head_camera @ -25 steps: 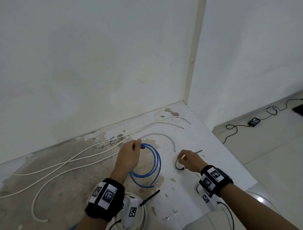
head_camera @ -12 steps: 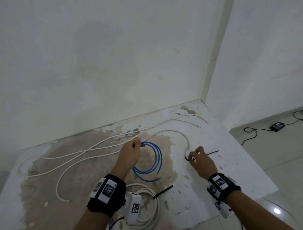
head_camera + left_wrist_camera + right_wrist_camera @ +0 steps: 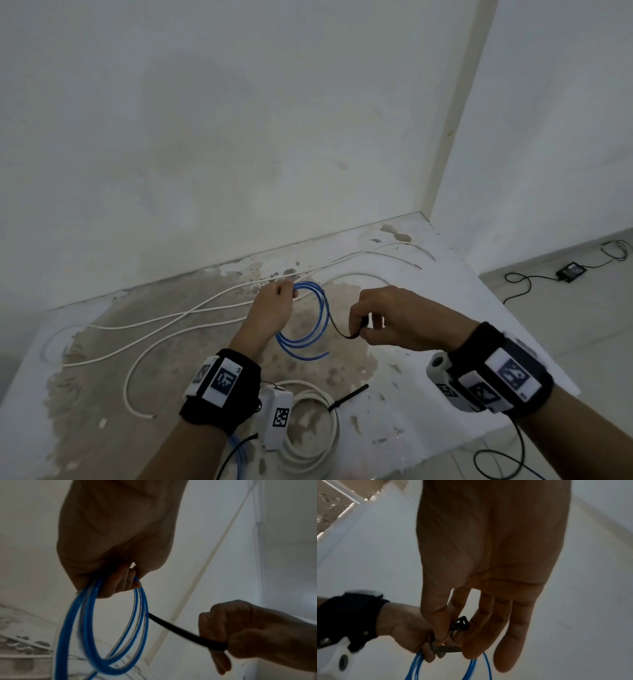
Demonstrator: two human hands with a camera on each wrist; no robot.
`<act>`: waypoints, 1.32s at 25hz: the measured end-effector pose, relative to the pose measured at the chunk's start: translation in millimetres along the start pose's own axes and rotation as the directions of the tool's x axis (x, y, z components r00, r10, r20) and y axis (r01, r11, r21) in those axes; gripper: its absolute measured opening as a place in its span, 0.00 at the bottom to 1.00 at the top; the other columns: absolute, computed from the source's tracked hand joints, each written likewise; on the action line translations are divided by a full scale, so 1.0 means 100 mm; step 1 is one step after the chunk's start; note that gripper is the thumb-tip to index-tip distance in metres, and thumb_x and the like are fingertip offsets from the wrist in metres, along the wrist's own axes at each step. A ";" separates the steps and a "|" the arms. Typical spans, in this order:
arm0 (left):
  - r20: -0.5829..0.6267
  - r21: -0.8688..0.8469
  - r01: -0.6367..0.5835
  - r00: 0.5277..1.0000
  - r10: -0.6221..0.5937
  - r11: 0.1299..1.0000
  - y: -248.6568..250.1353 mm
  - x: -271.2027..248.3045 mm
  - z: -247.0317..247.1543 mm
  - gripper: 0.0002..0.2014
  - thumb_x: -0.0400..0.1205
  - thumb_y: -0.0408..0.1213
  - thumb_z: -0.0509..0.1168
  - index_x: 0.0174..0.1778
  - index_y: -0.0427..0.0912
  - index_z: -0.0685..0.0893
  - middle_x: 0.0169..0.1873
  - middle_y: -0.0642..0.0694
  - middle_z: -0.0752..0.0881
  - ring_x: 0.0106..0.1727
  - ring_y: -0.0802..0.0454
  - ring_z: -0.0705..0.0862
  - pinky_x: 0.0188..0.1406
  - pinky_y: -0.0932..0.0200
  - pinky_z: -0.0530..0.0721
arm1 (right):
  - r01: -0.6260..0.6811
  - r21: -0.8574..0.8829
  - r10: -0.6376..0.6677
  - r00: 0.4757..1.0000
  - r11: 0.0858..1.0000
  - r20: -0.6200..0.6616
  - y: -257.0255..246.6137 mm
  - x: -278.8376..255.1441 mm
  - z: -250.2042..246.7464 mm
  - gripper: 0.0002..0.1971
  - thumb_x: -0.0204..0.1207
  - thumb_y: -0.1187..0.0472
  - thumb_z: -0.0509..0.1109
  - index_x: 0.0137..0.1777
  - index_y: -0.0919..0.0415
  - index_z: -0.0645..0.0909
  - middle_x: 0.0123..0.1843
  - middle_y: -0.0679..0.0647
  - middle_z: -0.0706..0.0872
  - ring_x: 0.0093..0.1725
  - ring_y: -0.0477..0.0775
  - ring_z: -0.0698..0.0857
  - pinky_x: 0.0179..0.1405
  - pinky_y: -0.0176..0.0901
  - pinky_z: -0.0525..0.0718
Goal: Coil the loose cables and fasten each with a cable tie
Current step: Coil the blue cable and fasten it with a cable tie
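My left hand [image 3: 274, 305] grips the top of a coiled blue cable [image 3: 320, 318], holding it up over the stained white table [image 3: 445, 308]; the coil [image 3: 102, 628] hangs below my curled fingers. My right hand [image 3: 370, 325] pinches a black cable tie [image 3: 339, 330] between thumb and forefinger. The tie's strap [image 3: 180, 631] reaches from that hand to the right side of the coil. In the right wrist view the tie's head [image 3: 460, 623] sticks out above my thumb, with the blue cable [image 3: 471, 666] below.
Long loose white cables [image 3: 191, 315] trail across the table toward the wall. A coiled white cable [image 3: 318, 435] with a black tie [image 3: 347, 397] on it lies near the front edge. A black adapter with its cord [image 3: 570, 272] sits on the floor to the right.
My right hand has lifted the black tie off the table and brought it left to the blue coil. The left hand keeps its grip on the coil.
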State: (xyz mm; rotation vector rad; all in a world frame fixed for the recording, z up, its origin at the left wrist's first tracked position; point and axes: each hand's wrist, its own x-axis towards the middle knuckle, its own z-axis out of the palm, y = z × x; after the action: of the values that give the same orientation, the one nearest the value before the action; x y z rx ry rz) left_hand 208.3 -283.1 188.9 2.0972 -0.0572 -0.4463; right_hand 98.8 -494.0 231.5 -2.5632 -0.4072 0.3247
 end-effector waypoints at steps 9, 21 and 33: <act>-0.077 -0.084 -0.116 0.991 0.109 0.990 0.04 -0.09 -0.18 0.22 0.90 0.49 0.49 0.34 0.45 0.76 0.24 0.50 0.68 0.24 0.53 0.64 0.27 0.53 0.62 | 0.054 -0.106 -0.050 0.998 0.993 0.044 -0.37 0.13 0.05 0.08 0.78 0.55 0.69 0.52 0.41 0.87 0.49 0.39 0.80 0.45 0.42 0.80 0.45 0.39 0.80; 0.072 -0.176 -0.059 0.995 0.072 0.983 0.16 -0.34 -0.11 0.14 0.88 0.39 0.53 0.53 0.45 0.85 0.32 0.47 0.76 0.25 0.48 0.68 0.25 0.45 0.74 | 0.048 -0.273 -0.177 0.865 0.961 -0.469 -0.35 0.48 0.28 0.06 0.79 0.63 0.73 0.52 0.53 0.88 0.51 0.50 0.83 0.33 0.55 0.85 0.27 0.52 0.84; -0.032 -0.246 -0.125 0.992 0.121 0.961 0.12 -0.41 0.02 0.13 0.88 0.32 0.54 0.59 0.47 0.82 0.44 0.41 0.89 0.15 0.67 0.74 0.20 0.68 0.68 | 0.087 0.701 0.376 0.794 0.708 -0.478 -0.49 0.57 0.52 0.11 0.79 0.67 0.73 0.59 0.57 0.89 0.44 0.51 0.93 0.43 0.41 0.90 0.42 0.24 0.80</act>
State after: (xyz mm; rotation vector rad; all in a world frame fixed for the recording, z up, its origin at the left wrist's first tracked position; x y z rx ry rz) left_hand 170.7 -282.1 210.1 1.8392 -0.1154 -0.3422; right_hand 125.0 -410.7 205.5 -1.7875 0.1681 -0.2568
